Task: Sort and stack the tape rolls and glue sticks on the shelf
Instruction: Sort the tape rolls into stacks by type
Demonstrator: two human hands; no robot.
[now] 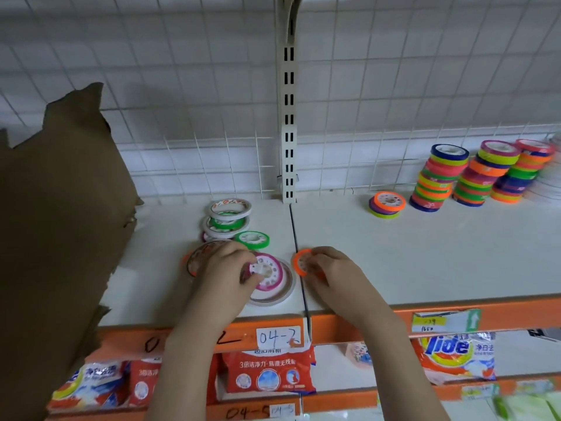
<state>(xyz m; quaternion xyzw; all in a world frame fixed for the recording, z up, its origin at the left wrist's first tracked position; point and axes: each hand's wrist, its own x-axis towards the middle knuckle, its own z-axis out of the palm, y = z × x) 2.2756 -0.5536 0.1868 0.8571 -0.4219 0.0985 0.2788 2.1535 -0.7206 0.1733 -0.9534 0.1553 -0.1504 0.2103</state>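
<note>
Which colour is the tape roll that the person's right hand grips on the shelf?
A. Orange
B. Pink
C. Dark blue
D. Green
A: the right hand curls its fingers round a small orange tape roll just right of the seam in the shelf, while the pink tape roll is under the left hand.
</note>
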